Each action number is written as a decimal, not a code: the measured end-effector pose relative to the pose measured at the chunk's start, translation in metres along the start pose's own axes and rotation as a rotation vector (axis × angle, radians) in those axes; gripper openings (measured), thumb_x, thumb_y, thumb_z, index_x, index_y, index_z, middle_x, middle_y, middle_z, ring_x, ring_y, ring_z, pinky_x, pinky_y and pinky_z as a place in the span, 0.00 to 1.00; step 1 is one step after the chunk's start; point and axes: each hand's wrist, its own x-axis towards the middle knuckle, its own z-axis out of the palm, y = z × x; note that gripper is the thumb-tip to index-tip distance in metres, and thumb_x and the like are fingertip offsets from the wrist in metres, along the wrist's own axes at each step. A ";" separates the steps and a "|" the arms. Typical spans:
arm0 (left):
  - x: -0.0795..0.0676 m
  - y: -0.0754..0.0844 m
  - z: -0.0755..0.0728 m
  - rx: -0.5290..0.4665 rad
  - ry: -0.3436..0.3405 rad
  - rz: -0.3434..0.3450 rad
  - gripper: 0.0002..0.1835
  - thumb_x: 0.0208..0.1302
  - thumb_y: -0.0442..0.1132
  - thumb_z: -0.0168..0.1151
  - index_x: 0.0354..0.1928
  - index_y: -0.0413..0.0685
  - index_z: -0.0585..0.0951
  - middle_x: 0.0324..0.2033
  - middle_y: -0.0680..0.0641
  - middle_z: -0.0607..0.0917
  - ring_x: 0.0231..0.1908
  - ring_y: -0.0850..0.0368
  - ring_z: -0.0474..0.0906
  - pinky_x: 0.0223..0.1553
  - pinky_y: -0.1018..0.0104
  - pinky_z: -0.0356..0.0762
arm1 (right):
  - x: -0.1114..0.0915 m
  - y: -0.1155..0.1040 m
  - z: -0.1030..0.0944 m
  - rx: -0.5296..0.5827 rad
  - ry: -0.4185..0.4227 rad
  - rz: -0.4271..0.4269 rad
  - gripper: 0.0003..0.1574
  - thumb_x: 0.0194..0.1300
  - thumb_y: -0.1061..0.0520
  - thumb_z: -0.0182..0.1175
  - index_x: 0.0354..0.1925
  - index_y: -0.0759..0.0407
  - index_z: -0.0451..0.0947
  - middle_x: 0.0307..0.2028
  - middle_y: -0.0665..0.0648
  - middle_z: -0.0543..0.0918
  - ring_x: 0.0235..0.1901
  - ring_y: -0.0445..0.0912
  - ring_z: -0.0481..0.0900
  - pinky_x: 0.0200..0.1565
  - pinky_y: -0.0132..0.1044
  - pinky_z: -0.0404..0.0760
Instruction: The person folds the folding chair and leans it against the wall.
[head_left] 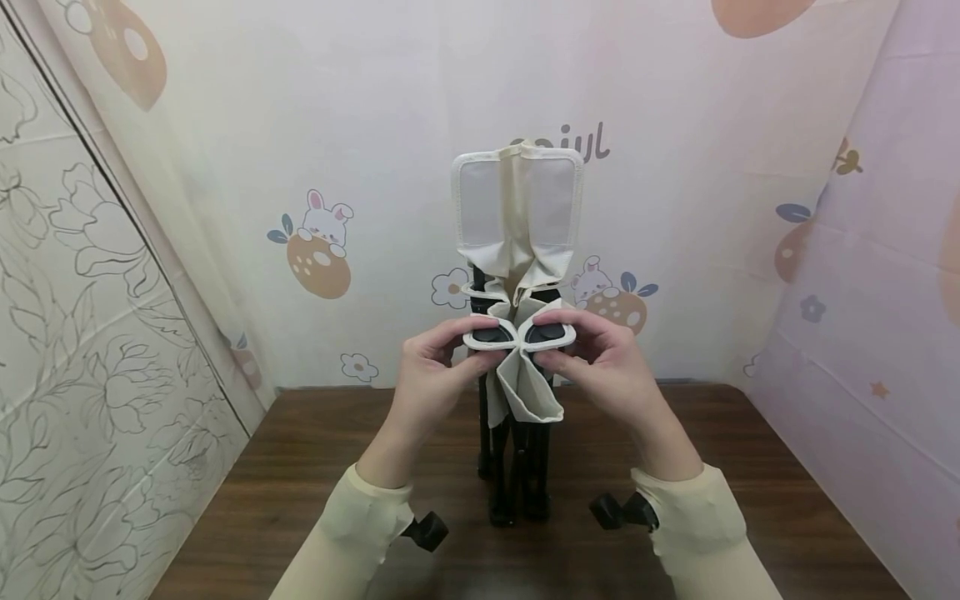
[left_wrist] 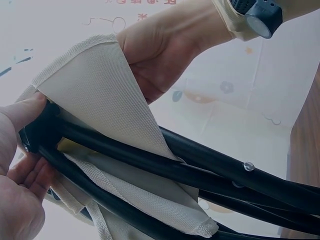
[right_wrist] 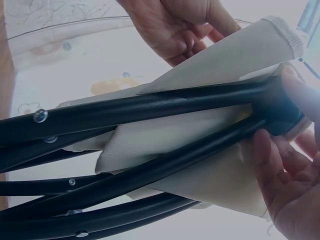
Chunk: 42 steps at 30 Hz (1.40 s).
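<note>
A folded camp chair (head_left: 555,204) with cream fabric and black tube legs (head_left: 498,492) stands upright on the table, its backrest at the top. My left hand (head_left: 435,362) pinches the left seat corner, thumb below and fingers above, around a black end piece (head_left: 491,335) edged in white. The right hand (head_left: 611,367) holds the matching right corner (head_left: 547,334) in the same way. Both corners sit side by side, with the seat cloth (head_left: 528,396) hanging folded beneath. In the left wrist view, black tubes (left_wrist: 125,155) run from the gripped corner; the right wrist view shows similar tubes (right_wrist: 190,102).
The dark wooden table (head_left: 322,450) lies under the chair legs. Behind it hangs a pale curtain (head_left: 390,167) with rabbit and strawberry prints, close to the backrest. A flower-patterned panel (head_left: 97,333) is on the left. Each wrist wears a black camera (head_left: 429,532).
</note>
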 end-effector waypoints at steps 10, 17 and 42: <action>0.001 -0.002 0.002 -0.005 -0.006 0.013 0.19 0.61 0.20 0.77 0.54 0.32 0.89 0.49 0.38 0.92 0.54 0.49 0.87 0.59 0.60 0.85 | 0.001 -0.003 0.001 -0.017 -0.005 0.026 0.27 0.59 0.81 0.73 0.57 0.73 0.83 0.51 0.53 0.89 0.41 0.43 0.86 0.39 0.30 0.86; -0.001 0.000 0.002 -0.015 0.006 0.001 0.19 0.61 0.19 0.76 0.55 0.31 0.88 0.49 0.38 0.92 0.54 0.50 0.87 0.60 0.60 0.84 | 0.000 -0.004 0.004 -0.002 0.017 0.062 0.27 0.60 0.79 0.73 0.58 0.72 0.83 0.51 0.52 0.89 0.43 0.43 0.87 0.43 0.31 0.88; -0.014 0.007 -0.006 0.075 0.096 -0.044 0.30 0.64 0.24 0.78 0.68 0.42 0.85 0.57 0.43 0.85 0.50 0.53 0.88 0.57 0.65 0.85 | -0.014 -0.003 0.004 0.061 0.050 0.105 0.35 0.66 0.79 0.68 0.69 0.70 0.76 0.55 0.56 0.88 0.48 0.44 0.88 0.46 0.33 0.90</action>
